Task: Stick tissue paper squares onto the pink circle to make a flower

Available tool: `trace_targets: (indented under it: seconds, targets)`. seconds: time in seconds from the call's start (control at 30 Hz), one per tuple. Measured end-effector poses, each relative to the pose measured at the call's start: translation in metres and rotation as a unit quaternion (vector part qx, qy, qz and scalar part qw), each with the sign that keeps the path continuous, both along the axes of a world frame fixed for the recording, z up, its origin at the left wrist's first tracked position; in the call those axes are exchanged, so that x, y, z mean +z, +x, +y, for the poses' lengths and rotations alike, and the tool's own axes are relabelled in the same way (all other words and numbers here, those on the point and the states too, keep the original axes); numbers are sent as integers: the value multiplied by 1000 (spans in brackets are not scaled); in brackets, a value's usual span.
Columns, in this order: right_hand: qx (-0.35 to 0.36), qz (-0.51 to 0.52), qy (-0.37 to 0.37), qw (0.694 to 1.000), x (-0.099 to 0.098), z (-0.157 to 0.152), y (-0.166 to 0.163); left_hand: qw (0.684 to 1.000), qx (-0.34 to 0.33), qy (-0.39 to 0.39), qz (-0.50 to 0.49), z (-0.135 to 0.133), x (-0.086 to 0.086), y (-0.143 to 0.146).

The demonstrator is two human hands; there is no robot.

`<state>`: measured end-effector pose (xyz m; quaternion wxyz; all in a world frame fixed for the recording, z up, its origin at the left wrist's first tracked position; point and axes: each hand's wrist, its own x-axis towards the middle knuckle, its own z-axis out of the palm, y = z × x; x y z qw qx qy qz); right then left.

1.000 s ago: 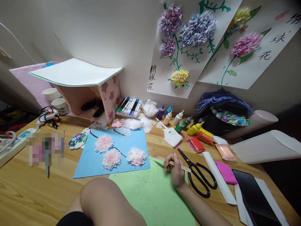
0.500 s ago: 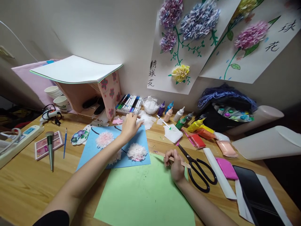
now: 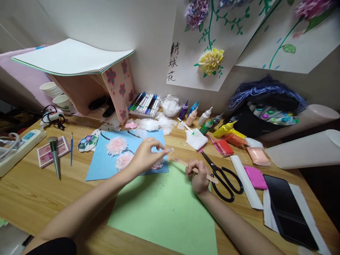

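Observation:
My left hand (image 3: 147,157) hovers over the lower right corner of the blue sheet (image 3: 103,164), thumb and fingers pinched on a small white scrap of tissue (image 3: 170,150). My right hand (image 3: 198,177) rests at the far edge of the green sheet (image 3: 164,212), closed round a thin wooden stick (image 3: 211,178) that points left toward the scrap. Pink tissue flowers (image 3: 117,145) are stuck on the blue sheet; one is partly hidden behind my left hand. Black scissors (image 3: 223,177) lie just right of my right hand.
Loose white tissue pieces (image 3: 156,124), a marker set (image 3: 145,104) and paint bottles (image 3: 196,117) line the wall. Clay packs (image 3: 255,177), a white strip and a black phone (image 3: 288,210) lie right. A power strip (image 3: 18,147), brush and palette (image 3: 49,154) sit left.
My left hand has drawn back from the tissue pile by the markers to the blue sheet's near corner, now pinching a small white scrap. The view has tilted down slightly.

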<state>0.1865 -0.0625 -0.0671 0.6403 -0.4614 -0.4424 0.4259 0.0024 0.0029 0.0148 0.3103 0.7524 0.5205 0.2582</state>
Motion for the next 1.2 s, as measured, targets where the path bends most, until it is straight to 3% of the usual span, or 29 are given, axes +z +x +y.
trace_targets:
  seconds: [0.07,0.17,0.27,0.5,0.7,1.2]
  targets:
    - [-12,-4,21,1000,0,-3,0,999,-17,-34,37,-27,-6,3]
    - [-9,-24,39,999,-1,-7,0,994,-14,-3,105,-48,-23,9]
    - [20,-77,34,996,0,-9,1,984,1,67,163,-51,-34,12]
    - [91,-173,-39,980,3,-7,0,955,23,171,241,-58,-42,2]
    - [127,-202,-29,971,2,-6,1,927,33,241,284,-60,-54,2]
    - [240,-245,-16,939,9,1,1,956,80,171,225,-65,-57,-4]
